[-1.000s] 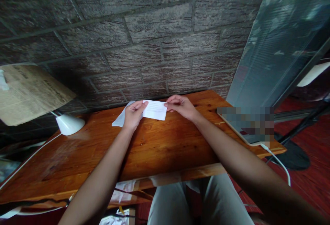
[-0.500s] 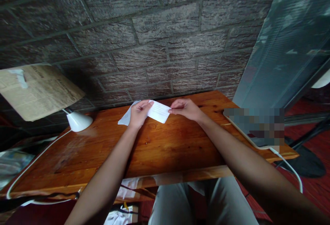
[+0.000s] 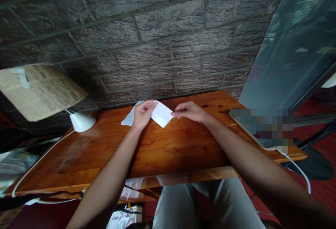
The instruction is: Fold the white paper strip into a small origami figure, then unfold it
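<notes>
A small white sheet of paper (image 3: 161, 114) with faint printed lines is held up over the wooden desk. My left hand (image 3: 143, 114) pinches its upper left corner between thumb and fingers. At the right corner, my right hand (image 3: 189, 111) grips the same sheet with thumb and fingertips. Behind and left of my left hand lies a stack of white papers (image 3: 128, 120) on the desk, partly hidden by that hand.
The wooden desk (image 3: 178, 152) stands against a grey brick wall (image 3: 154, 47). A lamp with a newsprint shade (image 3: 39, 92) and white base (image 3: 82, 122) is at left. A tablet-like device (image 3: 252, 131), partly blurred, lies at right with a white cable (image 3: 299, 171).
The sheet has tilted a little, its lower corner now pointing more downward. Both hands keep hold of it, and the whole view has shifted slightly.
</notes>
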A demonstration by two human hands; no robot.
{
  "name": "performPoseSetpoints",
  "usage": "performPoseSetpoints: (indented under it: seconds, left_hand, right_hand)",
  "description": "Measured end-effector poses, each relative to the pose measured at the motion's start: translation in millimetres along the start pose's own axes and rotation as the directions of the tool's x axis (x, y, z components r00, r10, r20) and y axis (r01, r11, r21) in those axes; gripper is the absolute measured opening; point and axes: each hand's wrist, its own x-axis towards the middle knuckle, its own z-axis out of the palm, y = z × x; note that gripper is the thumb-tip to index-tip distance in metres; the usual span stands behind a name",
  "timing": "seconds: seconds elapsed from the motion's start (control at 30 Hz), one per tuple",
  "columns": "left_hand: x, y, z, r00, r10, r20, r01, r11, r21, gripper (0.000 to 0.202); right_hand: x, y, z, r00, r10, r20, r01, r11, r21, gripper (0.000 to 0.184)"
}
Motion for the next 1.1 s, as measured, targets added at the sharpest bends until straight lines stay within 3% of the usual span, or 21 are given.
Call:
performPoseSetpoints:
  seconds: [0.13, 0.3, 0.43, 0.67, 1.1]
  left_hand:
    - [-1, 1, 0.8, 1.0, -0.019, 0.024, 0.018, 1.0, 0.017, 0.033]
    - [1, 0, 0.0, 1.0, -0.017, -0.026, 0.016, 1.0, -0.015, 0.034]
    - [4, 0, -2.1, 0.992, -0.04, -0.117, 0.031, 0.996, -0.079, 0.036]
    - [0, 1, 2.4, 0.998, -0.02, -0.066, 0.018, 0.999, -0.045, 0.033]
    - [1, 2, 2.1, 0.997, -0.003, -0.082, 0.0, 0.999, -0.037, 0.035]
  right_hand:
    - [1, 1, -1, 0.999, 0.003, 0.032, -0.005, 0.998, 0.065, 0.03]
    - [4, 5, -5, 0.992, -0.022, -0.125, 0.047, 0.978, 0.203, 0.029]
    - [4, 6, -4, 0.974, -0.022, -0.225, 0.085, 0.958, 0.275, 0.041]
    - [5, 9, 6, 0.987, 0.024, -0.157, 0.014, 0.971, 0.237, 0.027]
    - [5, 8, 4, 0.978, 0.015, -0.206, 0.03, 0.976, 0.217, 0.029]
